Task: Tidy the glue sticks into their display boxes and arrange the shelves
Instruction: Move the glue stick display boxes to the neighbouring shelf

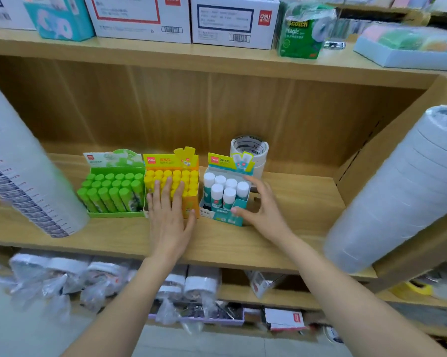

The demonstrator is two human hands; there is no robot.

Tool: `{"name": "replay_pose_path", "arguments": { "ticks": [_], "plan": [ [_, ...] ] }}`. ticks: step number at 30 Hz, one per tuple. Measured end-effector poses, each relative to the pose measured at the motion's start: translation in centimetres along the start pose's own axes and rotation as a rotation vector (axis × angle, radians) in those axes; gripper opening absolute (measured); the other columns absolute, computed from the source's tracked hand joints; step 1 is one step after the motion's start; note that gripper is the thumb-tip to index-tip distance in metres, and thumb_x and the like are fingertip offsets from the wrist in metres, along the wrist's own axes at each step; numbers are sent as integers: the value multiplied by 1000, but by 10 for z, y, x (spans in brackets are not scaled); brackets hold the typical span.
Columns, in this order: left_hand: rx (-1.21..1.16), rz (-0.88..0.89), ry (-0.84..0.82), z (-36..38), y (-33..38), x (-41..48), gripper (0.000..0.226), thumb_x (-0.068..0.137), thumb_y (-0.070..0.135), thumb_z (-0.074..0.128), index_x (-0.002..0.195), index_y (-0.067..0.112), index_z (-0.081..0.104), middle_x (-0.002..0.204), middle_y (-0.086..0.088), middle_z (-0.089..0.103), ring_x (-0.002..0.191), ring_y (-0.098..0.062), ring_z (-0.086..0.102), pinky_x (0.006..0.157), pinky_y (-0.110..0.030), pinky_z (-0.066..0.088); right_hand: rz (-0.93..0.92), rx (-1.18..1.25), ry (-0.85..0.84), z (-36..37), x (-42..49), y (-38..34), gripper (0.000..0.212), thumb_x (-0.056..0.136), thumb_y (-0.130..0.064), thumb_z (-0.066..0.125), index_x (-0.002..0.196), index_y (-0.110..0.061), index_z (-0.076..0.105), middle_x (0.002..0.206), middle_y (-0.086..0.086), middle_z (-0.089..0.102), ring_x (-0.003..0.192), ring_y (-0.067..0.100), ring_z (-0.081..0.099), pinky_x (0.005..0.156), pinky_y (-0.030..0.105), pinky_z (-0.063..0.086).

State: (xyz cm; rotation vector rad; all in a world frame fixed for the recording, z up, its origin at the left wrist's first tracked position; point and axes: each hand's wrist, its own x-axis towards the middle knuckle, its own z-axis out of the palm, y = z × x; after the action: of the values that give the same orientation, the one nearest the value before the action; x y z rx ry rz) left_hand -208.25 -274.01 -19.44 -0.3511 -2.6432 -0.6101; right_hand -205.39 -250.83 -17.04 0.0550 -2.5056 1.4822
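Three display boxes stand side by side on the wooden middle shelf (294,194). The green box (114,215) on the left holds several green-capped glue sticks. Beside it the yellow box (191,204) is full of yellow-capped sticks. My left hand (169,215) lies flat with straight fingers on the yellow box's front and caps. On the right the teal box (217,215) holds several white-capped glue sticks (223,188) and stands turned at an angle. My right hand (262,210) cups the teal box's right side, thumb at its front corner, fingers spread by its back corner.
A stack of tape rolls (250,148) stands behind the teal box. Tall wrapped tape stacks lean at the far left (24,176) and the far right (397,191). Cartons (232,21) line the upper shelf. Bagged goods (62,279) fill the shelf below.
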Motion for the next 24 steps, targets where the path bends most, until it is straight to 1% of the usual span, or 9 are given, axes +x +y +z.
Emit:
{"name": "replay_pose_path", "arguments": {
  "ticks": [2, 5, 7, 10, 14, 16, 18, 22, 24],
  "plan": [
    [9, -15, 4, -2, 5, -3, 62, 96, 33, 52, 152, 14, 32, 162, -10, 18, 152, -28, 0, 122, -50, 3, -7, 29, 61, -1, -3, 2, 73, 71, -27, 87, 133, -33, 49, 133, -13, 45, 121, -2, 46, 98, 10, 37],
    [-19, 8, 38, -5, 11, -9, 63, 94, 43, 41, 149, 12, 37, 159, -12, 24, 151, -30, 6, 121, -50, 8, -6, 80, 132, -4, -10, 2, 65, 68, -26, 88, 122, -38, 53, 128, -13, 51, 117, 4, 51, 94, 27, 48],
    [-66, 35, 69, -10, 17, -14, 60, 92, 41, 47, 145, 11, 43, 155, -14, 31, 147, -32, 16, 118, -48, 15, 10, 124, 157, -8, -18, 1, 62, 67, -27, 87, 117, -42, 54, 126, -14, 54, 117, 6, 52, 94, 35, 51],
    [-232, 71, 55, -21, 25, -20, 60, 90, 46, 51, 139, 12, 48, 139, -9, 45, 130, -21, 35, 108, -30, 24, 10, 185, 183, -16, -35, -7, 59, 70, -23, 87, 117, -41, 55, 127, -10, 58, 118, 7, 54, 93, 27, 49],
    [-700, -64, -244, -42, 32, -39, 82, 82, 62, 62, 148, 21, 35, 144, 5, 44, 127, -6, 43, 103, -24, 37, -1, 302, 211, -16, -60, -37, 51, 76, -12, 82, 118, -27, 56, 118, -14, 63, 108, 1, 59, 83, 11, 46],
    [-927, -176, -385, -56, 32, -49, 89, 80, 52, 74, 152, 28, 26, 147, 16, 40, 129, 0, 43, 99, -15, 37, -15, 340, 191, -9, -72, -51, 49, 78, -19, 80, 121, -21, 57, 119, -9, 64, 108, 5, 60, 86, 14, 47],
    [-1082, -216, -453, -69, 23, -57, 90, 78, 40, 80, 151, 33, 28, 142, 22, 48, 127, 3, 48, 97, -14, 41, -13, 371, 145, 2, -83, -61, 48, 79, -25, 75, 123, -20, 57, 121, -6, 65, 111, 9, 60, 89, 20, 48],
    [-1257, -270, -523, -86, -6, -75, 76, 80, 7, 77, 144, 24, 40, 126, 4, 67, 115, -17, 64, 85, -24, 54, -28, 364, 44, 30, -98, -79, 54, 78, -31, 75, 127, -20, 56, 126, -3, 63, 117, 13, 58, 95, 23, 47],
    [-1297, -318, -508, -90, -20, -85, 85, 71, 7, 84, 144, 21, 40, 125, -1, 67, 112, -19, 65, 83, -26, 55, -25, 347, -29, 44, -99, -87, 57, 80, -30, 75, 133, -19, 54, 129, -5, 61, 118, 10, 57, 97, 24, 47]
  ]
}}
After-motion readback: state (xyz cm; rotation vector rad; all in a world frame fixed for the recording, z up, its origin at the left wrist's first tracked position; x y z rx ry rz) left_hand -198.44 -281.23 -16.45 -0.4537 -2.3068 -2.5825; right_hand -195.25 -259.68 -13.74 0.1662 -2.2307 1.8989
